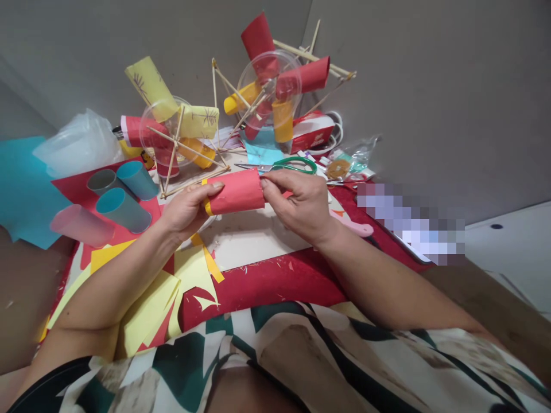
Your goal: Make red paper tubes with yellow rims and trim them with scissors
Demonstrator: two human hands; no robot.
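A red paper-wrapped tube (239, 192) with a yellow band at its left end lies sideways between my hands. My left hand (193, 206) grips the banded end, thumb on top. At the tube's other end, my right hand (297, 201) pinches the rim with thumb and forefinger. Just behind the tube are scissors (297, 165) with green handles. Further back stand two wheel-like models of sticks, clear plastic discs and paper tubes: one with yellow and red tubes (152, 89), the other with red and orange tubes (303, 79).
Several translucent cups (124, 209) stand on red paper at the left, near a plastic bag (81, 146) and blue paper (23, 189). Yellow paper scraps (150, 304) lie in front. A pink-handled tool (353, 225) and a pixelated phone-like device (413, 229) are at the right.
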